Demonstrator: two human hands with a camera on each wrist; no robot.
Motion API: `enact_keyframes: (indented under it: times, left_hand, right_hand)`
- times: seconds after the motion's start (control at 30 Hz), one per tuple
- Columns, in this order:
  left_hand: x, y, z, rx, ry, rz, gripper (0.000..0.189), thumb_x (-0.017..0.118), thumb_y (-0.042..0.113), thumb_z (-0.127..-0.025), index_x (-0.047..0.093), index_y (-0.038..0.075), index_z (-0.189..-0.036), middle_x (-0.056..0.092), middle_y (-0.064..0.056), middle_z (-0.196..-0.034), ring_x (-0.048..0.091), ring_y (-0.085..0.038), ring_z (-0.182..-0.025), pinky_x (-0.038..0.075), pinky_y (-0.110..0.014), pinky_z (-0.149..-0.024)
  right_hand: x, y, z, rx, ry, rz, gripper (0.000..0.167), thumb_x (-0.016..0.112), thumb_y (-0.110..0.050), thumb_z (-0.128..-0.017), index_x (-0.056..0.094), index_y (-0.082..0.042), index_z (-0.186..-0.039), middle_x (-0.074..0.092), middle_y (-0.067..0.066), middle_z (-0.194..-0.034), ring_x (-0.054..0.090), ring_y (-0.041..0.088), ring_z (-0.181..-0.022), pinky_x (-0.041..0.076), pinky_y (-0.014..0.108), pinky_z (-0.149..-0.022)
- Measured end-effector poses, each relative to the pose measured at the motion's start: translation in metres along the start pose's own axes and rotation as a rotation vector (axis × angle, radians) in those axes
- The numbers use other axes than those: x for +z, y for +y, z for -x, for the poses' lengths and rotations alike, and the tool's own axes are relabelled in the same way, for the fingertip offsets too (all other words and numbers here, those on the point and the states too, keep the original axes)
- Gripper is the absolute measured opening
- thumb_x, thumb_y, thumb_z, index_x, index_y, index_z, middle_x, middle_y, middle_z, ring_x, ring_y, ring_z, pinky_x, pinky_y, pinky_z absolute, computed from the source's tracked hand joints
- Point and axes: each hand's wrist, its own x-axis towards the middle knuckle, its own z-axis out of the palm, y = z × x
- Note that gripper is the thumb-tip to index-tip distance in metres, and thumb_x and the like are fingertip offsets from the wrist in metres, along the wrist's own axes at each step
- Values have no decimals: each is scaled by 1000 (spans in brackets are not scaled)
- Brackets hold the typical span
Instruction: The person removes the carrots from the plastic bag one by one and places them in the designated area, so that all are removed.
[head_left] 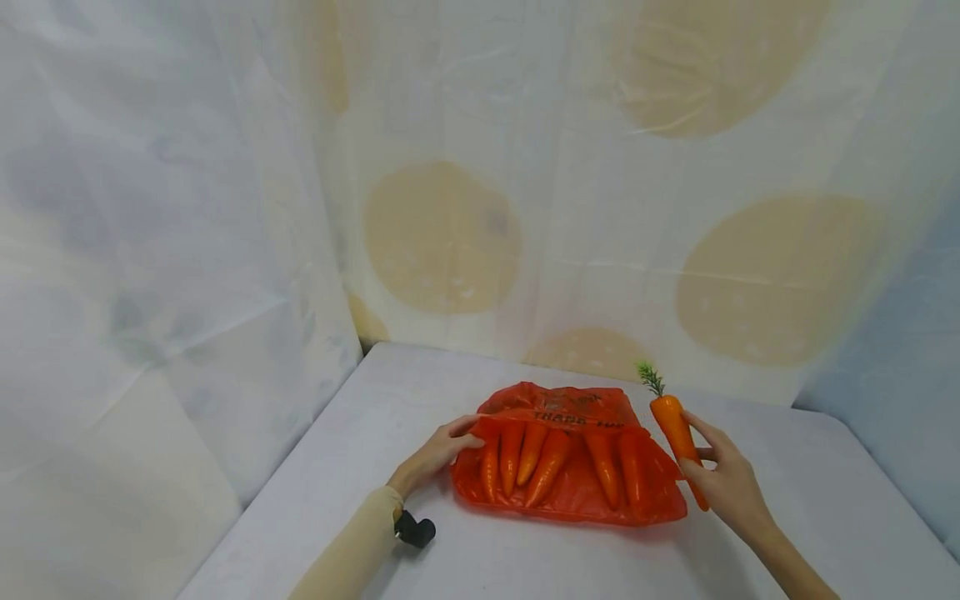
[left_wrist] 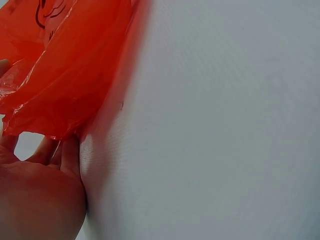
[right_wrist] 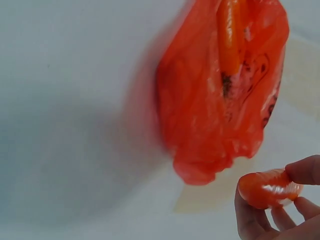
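Note:
A red plastic bag (head_left: 570, 505) lies on the table with its mouth open, black lettering on its upper flap and several carrots (head_left: 551, 467) inside, tips toward me. My left hand (head_left: 442, 450) grips the bag's left edge, the thumb in front and the fingers behind the plastic. In the left wrist view those fingers (left_wrist: 70, 155) go partly out of sight under the red film. Just right of the bag, my right hand (head_left: 723, 475) holds a carrot (head_left: 672, 425) between thumb and fingers, its green top up and its tip down. The right wrist view shows this carrot (right_wrist: 265, 190) end-on.
The white table (head_left: 360, 400) runs back to a hanging sheet (head_left: 585, 208) with tan circles. Pale sheets also hang at the left and right sides. A black device (head_left: 415, 530) is strapped at the left wrist, beside a cream sleeve (head_left: 352, 542).

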Motion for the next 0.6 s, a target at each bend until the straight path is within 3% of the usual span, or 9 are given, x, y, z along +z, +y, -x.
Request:
enact_keyframes:
  times: [0.33, 0.6]
  left_hand:
    - [0, -1, 0, -10, 2, 5, 47, 59, 29, -95, 54, 22, -142, 54, -4, -143, 47, -26, -130, 37, -51, -112]
    - [0, -2, 0, -15, -5, 33, 46, 60, 29, -96, 54, 25, -141, 54, -2, -142, 48, -25, -130, 38, -50, -111]
  right_hand:
    - [3, 32, -18, 116, 67, 86, 63, 58, -6, -93, 32, 6, -149, 35, 36, -140, 50, 54, -114, 59, 50, -77]
    - [10, 61, -29, 192, 37, 162, 56, 57, -5, -91, 39, 13, -141, 41, 39, -133, 52, 53, -110, 58, 50, -81]
